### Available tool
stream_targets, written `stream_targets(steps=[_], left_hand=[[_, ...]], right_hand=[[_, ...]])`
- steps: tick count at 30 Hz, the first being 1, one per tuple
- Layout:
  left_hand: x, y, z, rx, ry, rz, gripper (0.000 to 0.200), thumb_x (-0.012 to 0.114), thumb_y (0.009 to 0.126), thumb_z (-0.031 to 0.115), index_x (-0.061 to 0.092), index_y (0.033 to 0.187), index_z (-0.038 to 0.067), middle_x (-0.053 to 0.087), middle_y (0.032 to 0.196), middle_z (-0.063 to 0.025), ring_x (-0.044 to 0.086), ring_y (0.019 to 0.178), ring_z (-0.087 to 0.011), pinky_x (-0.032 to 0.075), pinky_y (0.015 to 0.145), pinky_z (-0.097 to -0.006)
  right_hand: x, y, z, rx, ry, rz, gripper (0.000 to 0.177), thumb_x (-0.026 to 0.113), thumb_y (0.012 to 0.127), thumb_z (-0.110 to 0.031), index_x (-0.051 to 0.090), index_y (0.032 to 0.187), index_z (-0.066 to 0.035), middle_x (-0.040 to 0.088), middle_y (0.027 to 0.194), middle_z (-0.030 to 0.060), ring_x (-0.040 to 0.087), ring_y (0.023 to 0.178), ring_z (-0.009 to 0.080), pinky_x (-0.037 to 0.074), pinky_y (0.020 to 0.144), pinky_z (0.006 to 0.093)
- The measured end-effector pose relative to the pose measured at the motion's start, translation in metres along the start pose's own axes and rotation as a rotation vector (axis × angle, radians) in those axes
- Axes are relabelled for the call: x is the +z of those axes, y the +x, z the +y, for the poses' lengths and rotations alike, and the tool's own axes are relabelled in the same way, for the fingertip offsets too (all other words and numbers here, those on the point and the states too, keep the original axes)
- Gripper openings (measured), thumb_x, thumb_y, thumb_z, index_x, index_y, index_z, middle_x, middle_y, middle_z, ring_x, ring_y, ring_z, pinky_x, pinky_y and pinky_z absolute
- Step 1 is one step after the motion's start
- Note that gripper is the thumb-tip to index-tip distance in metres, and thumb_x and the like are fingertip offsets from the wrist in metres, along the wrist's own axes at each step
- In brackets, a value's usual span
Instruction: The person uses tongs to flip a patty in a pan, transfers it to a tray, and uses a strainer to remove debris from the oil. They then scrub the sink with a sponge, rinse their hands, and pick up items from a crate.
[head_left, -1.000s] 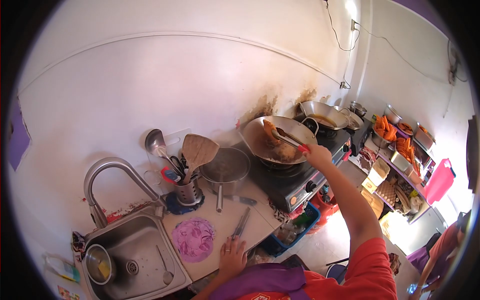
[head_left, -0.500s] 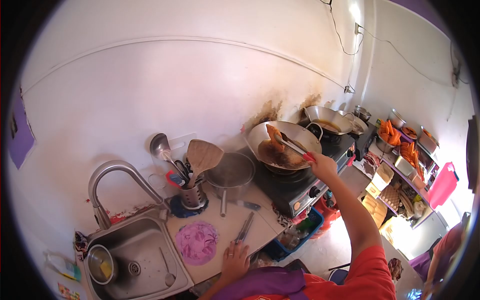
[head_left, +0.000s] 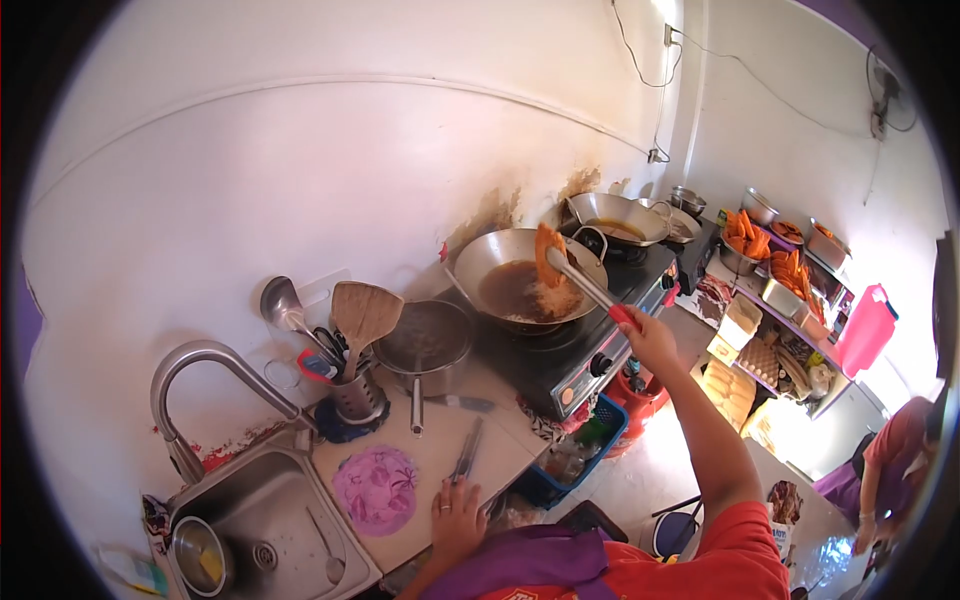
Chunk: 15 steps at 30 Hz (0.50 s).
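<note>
Closed round the red handle of metal tongs (head_left: 588,283), my right hand (head_left: 650,338) is beside the stove. The tongs grip an orange-brown fried piece (head_left: 547,255) upright above the near wok (head_left: 488,255), which holds dark oil with pale foam under the piece. My left hand (head_left: 458,515) rests on the counter edge with its fingers spread. Just beyond its fingertips lies a narrow metal utensil (head_left: 467,450). A pink patterned mat (head_left: 375,490) is left of that hand.
A sink (head_left: 300,525) stands at left, near a utensil holder (head_left: 358,397) and a pot (head_left: 424,345). Behind the near wok is a second wok (head_left: 615,218). Shelves at right hold orange food (head_left: 745,235). Another person (head_left: 890,460) stands at far right.
The piece in the tongs has turned more upright, and more oil shows in the wok. The view has shifted, so the wok and counter appear further left.
</note>
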<state>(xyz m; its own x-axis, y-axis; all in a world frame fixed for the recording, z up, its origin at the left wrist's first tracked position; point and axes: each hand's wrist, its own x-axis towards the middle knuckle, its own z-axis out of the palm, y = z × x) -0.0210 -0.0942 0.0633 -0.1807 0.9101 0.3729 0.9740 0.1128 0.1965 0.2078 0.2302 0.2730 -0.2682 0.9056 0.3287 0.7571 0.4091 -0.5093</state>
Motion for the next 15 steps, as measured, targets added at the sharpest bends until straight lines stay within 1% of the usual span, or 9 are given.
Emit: stream_targets(steps=[3,6,7,10,13,15], left_hand=[[-0.002,0.001,0.001,0.004,-0.013,-0.006,0.049,0.059,0.077,0.030,0.053,0.123,0.012,0.039,0.135,-0.0163,0.031,0.129,-0.0379,0.027,0.102,-0.0499],[-0.007,0.000,0.003,-0.001,-0.015,-0.035,0.052,0.060,0.078,0.029,0.051,0.126,0.011,0.037,0.137,-0.0169,0.030,0.129,-0.0384,0.027,0.102,-0.0506],[-0.006,0.000,0.002,0.004,-0.011,-0.028,0.052,0.060,0.077,0.029,0.051,0.125,0.011,0.038,0.137,-0.0169,0.030,0.129,-0.0384,0.027,0.102,-0.0503],[-0.004,-0.002,0.001,0.010,-0.011,-0.017,0.051,0.060,0.077,0.029,0.052,0.124,0.011,0.038,0.136,-0.0171,0.030,0.129,-0.0385,0.027,0.102,-0.0503],[-0.004,0.001,0.001,0.008,-0.024,-0.018,0.053,0.061,0.077,0.028,0.050,0.125,0.010,0.037,0.137,-0.0174,0.030,0.129,-0.0387,0.028,0.101,-0.0514],[-0.004,-0.001,0.001,0.013,-0.020,-0.025,0.053,0.061,0.077,0.028,0.050,0.125,0.010,0.037,0.137,-0.0175,0.030,0.129,-0.0386,0.028,0.101,-0.0516]], right_hand=[[-0.019,0.004,-0.013,-0.034,0.027,0.086,0.044,0.055,0.086,-0.039,0.052,0.126,-0.019,0.065,0.095,0.0173,0.061,0.089,0.0367,0.048,0.076,0.0442],[-0.023,-0.001,-0.020,-0.034,-0.003,0.123,0.044,0.054,0.086,-0.039,0.051,0.126,-0.020,0.065,0.095,0.0172,0.061,0.089,0.0365,0.048,0.076,0.0441],[-0.021,-0.004,-0.020,0.021,-0.055,0.085,0.044,0.055,0.086,-0.038,0.050,0.127,-0.021,0.065,0.096,0.0163,0.061,0.090,0.0363,0.047,0.076,0.0438],[0.005,-0.005,0.011,0.035,-0.015,0.006,0.045,0.054,0.086,-0.038,0.050,0.127,-0.021,0.065,0.097,0.0155,0.061,0.092,0.0361,0.047,0.077,0.0435],[0.002,-0.011,0.006,0.002,0.028,0.006,0.045,0.055,0.086,-0.038,0.050,0.127,-0.021,0.065,0.097,0.0157,0.061,0.092,0.0363,0.047,0.077,0.0436],[-0.013,-0.009,-0.010,0.039,0.020,0.029,0.044,0.055,0.086,-0.037,0.050,0.126,-0.020,0.065,0.097,0.0158,0.061,0.092,0.0363,0.047,0.077,0.0436]])
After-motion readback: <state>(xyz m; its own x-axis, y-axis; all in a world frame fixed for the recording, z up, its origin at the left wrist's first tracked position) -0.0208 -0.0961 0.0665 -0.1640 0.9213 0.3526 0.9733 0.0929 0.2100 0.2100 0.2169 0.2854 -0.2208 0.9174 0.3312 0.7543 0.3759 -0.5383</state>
